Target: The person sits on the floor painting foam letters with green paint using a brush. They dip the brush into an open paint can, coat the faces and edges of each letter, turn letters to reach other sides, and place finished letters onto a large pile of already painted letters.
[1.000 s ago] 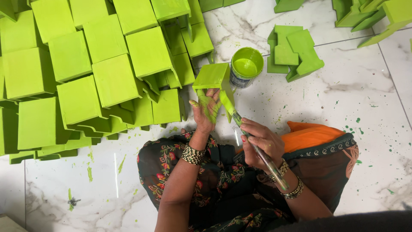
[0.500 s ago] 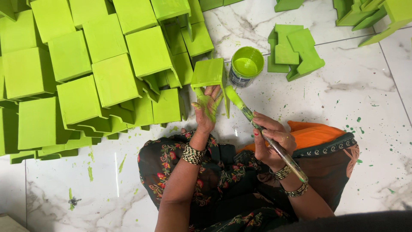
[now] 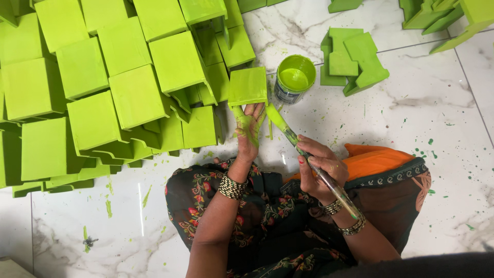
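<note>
Shifted since a second ago: right hand (image 3: 320, 170) drawn back toward the lap, long paint-smeared brush (image 3: 314, 159) now angled with its green bristle end just beside the raised piece instead of lying across it. Left hand (image 3: 250, 128), smeared green, props up a small square lime-green painted wooden piece (image 3: 247, 86), fingers (image 3: 246, 119) pressed against its lower edge from beneath, seemingly to keep fresh faces clear of the white marble floor (image 3: 437, 128). Right fingers wrapped tight round the brush handle, mid-shaft. Just beyond the piece, touching or nearly so, stands a small round open tin (image 3: 294, 78), holding bright green paint well up its walls. Left of it, heaped green painted blocks (image 3: 118, 82); right, a smaller green stack (image 3: 352, 59).
</note>
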Available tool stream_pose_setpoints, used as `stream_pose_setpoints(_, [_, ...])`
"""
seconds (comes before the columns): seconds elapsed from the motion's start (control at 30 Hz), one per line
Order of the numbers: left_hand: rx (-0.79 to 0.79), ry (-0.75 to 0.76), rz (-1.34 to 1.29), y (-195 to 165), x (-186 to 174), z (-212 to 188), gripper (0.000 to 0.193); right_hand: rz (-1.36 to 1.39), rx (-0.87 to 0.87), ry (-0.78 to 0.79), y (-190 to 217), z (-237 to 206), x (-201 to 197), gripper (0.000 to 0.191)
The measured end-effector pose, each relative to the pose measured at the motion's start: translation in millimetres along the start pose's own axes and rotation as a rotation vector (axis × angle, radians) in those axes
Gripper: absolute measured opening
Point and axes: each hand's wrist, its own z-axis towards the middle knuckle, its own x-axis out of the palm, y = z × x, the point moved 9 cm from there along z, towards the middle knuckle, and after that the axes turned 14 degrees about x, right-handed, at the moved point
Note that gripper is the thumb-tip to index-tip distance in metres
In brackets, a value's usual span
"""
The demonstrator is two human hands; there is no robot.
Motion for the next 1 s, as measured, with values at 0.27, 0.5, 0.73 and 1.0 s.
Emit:
stream_pose_setpoints(0.27, [0.034,-0.034,0.0,-2.5,-4.6,2.7,0.124,-0.085,0.095,0.017,-8.5,-3.2,6.8,0.027])
stream_pose_setpoints(0.5, [0.024,-0.041,-0.006,-2.7,-3.2,3.2,0.121,-0.059,0.118,0.08,-16.2,-23.7,1.7,0.025])
stream_pose_setpoints(0.73, [0.009,-0.175,-0.15,-7.0,-23.7,4.8,0.115,-0.215,0.009,-0.085,-21.8,3.8,-53.2,0.022])
stream_pose_setpoints(1.0, [0.072,-0.175,-0.744,20.3,-57.6,-16.0,0.088,0.064,0.385,-0.03,-147.5,110.2,-68.7,0.022])
